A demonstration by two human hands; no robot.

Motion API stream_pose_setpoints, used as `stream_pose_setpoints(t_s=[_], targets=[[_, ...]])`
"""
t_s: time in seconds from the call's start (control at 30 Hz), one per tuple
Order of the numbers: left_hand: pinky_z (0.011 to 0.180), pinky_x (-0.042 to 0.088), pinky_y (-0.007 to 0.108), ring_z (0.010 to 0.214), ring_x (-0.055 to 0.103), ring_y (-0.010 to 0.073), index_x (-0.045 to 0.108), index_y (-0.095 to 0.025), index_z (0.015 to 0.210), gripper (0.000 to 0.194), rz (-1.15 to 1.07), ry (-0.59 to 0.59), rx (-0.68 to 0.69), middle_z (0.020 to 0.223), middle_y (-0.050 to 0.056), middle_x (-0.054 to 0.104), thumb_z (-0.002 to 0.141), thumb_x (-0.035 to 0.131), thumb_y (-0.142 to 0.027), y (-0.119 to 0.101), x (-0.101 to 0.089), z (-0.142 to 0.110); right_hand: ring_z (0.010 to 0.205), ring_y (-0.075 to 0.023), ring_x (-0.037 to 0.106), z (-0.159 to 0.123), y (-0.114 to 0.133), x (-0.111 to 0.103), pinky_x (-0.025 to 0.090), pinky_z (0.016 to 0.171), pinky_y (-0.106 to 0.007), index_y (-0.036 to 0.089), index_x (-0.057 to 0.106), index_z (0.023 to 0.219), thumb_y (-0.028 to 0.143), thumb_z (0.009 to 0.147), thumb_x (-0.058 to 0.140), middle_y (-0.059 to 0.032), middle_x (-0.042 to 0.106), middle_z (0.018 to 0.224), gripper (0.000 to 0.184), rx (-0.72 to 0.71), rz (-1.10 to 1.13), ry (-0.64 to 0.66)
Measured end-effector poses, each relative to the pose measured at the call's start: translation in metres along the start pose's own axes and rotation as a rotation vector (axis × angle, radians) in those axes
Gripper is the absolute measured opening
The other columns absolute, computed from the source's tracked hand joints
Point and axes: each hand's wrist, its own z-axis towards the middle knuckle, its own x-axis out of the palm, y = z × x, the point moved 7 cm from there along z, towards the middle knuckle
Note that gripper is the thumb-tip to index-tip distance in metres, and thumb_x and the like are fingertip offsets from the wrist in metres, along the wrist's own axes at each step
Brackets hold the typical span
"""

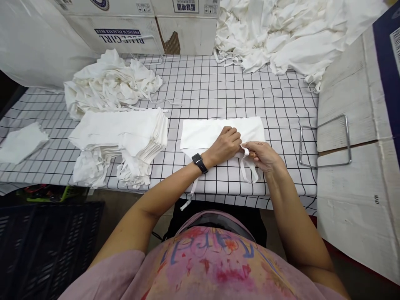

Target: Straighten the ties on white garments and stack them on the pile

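A white cloth garment [200, 132] lies folded into a flat rectangle in front of me, with thin straps at its near side. My left hand [227, 143], with a black watch on its wrist, rests on its right half, fingers curled closed on the fabric; the thumb's grip is partly hidden. Just right of it, my right hand [262, 155] pinches a white strap [243, 166] whose loop hangs below the fingers. Another strap [190, 195] dangles over the table's front edge, under my left forearm.
To the left stands a neat stack of folded white garments [117, 127], with a loose white pile [106, 81] behind it. A bigger heap [281, 33] fills the back right. Cardboard boxes [193, 35] border the back and right; a metal wire frame [346, 139] leans at right.
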Motion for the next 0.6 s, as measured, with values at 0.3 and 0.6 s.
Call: stream_pose_setpoints(t_s=[0.3, 0.6], targets=[[0.093, 0.038, 0.047, 0.098, 0.057, 0.0261, 0.068, -0.016, 0.083, 0.034, 0.039, 0.061, -0.126, 0.094, 0.011, 0.069, 0.101, 0.041, -0.007, 0.005, 0.001, 0.001, 0.039, -0.0033, 0.028, -0.031, -0.003, -0.005, 0.022, 0.037, -0.021, 0.013, 0.073, 0.095, 0.038, 0.069, 0.086, -0.0052, 0.07, 0.063, 0.039, -0.104, -0.132, 0.048], [0.108, 0.036, 0.045, 0.12, 0.058, 0.024, 0.064, -0.019, 0.131, 0.033, -0.229, -0.014, -0.325, 0.126, 0.006, 0.07, 0.099, 0.061, -0.028, 0.022, -0.044, -0.068, 0.057, -0.0168, 0.062, -0.106, -0.013, -0.052, 0.048, 0.057, -0.03, 0.021, 0.073, 0.12, 0.055, 0.086, 0.07, -0.005, 0.076, 0.084, 0.048, -0.357, -0.826, -0.271]])
